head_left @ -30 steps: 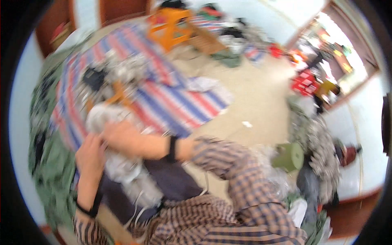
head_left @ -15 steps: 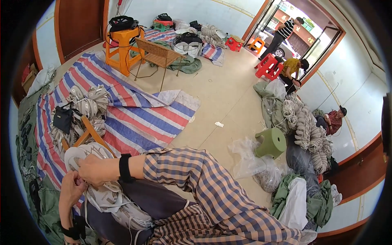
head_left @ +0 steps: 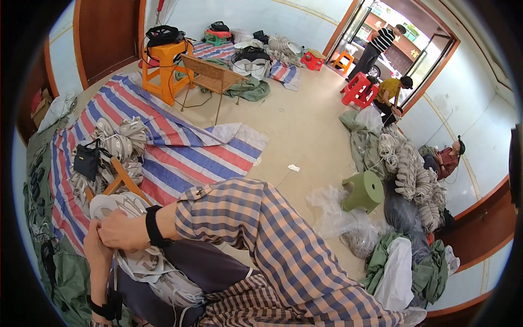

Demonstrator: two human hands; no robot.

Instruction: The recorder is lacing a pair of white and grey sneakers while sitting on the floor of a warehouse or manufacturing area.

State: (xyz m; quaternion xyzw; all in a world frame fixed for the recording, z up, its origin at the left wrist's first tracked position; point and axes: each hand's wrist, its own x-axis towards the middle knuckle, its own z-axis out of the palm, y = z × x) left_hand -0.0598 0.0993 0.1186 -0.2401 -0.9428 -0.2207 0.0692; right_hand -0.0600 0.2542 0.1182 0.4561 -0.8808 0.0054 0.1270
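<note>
A bundle of beige-and-white shoe uppers [head_left: 143, 262] with loose white laces lies across my lap, over dark cloth. At its far end my right hand [head_left: 121, 230] is closed, its fingers bunched over the top upper [head_left: 111, 203]. My left hand [head_left: 97, 248] meets it from the left, thumb and fingers pressed together against my right fingers. What the two hands pinch is hidden between them. Both wrists wear black bands.
A wooden trestle leg [head_left: 124, 179] stands just beyond my hands, beside piled uppers [head_left: 117, 144] and a black bag [head_left: 86, 161] on a striped tarp [head_left: 190, 163]. A green stool [head_left: 364, 192], plastic bags and more bundles [head_left: 406, 174] line the right. Several people are farther off.
My right hand and forearm have shifted slightly left and down, and my left hand has risen a little. The hands now press closer together, covering more of the upper.
</note>
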